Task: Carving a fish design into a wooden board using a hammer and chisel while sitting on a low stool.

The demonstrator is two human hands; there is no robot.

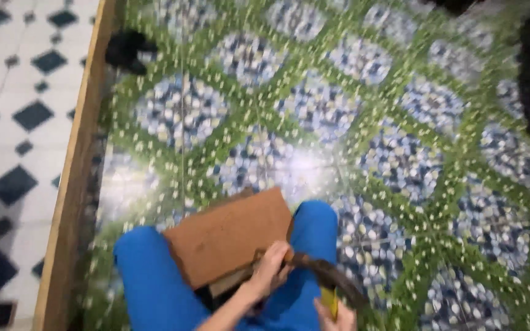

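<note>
Seated person seen from above, knees in blue trousers (154, 276), with a flat brown board (228, 236) resting across the lap. The left hand (271, 266) has its grip closed around one end of a dark, curved, strap-like piece (329, 276) at the board's lower right edge; the right hand (335, 315), at the bottom edge, touches a yellow object (329, 300), its grip too blurred to tell. Beneath lie a green-and-blue pebble-patterned floor (338, 122), a wooden border (75, 171) and black-and-white tiles (13, 122).
</note>
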